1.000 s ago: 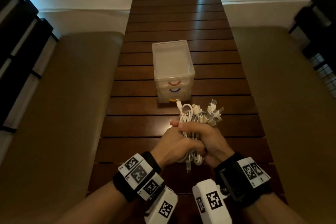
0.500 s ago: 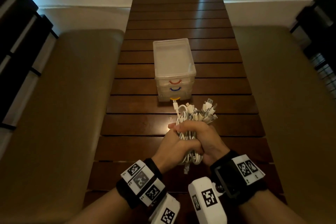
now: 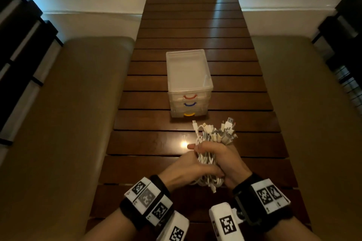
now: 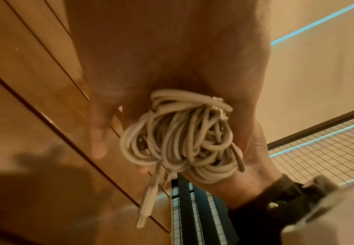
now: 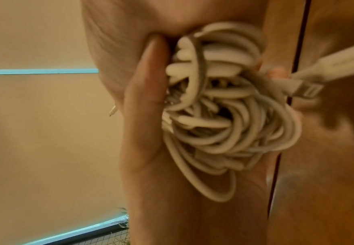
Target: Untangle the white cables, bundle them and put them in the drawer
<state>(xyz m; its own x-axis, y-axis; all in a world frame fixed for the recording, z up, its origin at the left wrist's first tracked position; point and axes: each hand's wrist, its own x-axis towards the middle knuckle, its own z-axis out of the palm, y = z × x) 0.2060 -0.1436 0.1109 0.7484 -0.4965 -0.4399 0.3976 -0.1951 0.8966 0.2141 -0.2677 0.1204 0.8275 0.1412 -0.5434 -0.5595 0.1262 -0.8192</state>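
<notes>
Holding the whole bunch of white USB cables (image 3: 210, 154) in both fists right now, just above the dark slatted wooden bench (image 3: 148, 143). My left hand (image 3: 186, 170) is wrapped around the lower part of the bundle and my right hand (image 3: 229, 160) is clamped over it from the other side, fingers (image 3: 197, 147) curled across the top, so both hands are closed on the cables. The plug ends fan out of the far end toward the small clear plastic three-drawer box (image 3: 189, 84), and one loose plug dangles out of the near end.

From the wrist views the coils look pretty neat, loops stacked inside my palms, so I'd say the untangling and bundling part is basically done. All three drawers, with red, blue and yellow handles, still look shut, and the bundle is near the box but not touching it.

So the trick here, I think: shift the full grip to one hand without letting the loops spring open, tuck that dangling plug in, and free the other hand to pull a drawer out. Squeeze around the middle, not the ends. Biggest risk is probably the fanned plugs snagging on the drawer rim, so feed those in first.
</notes>
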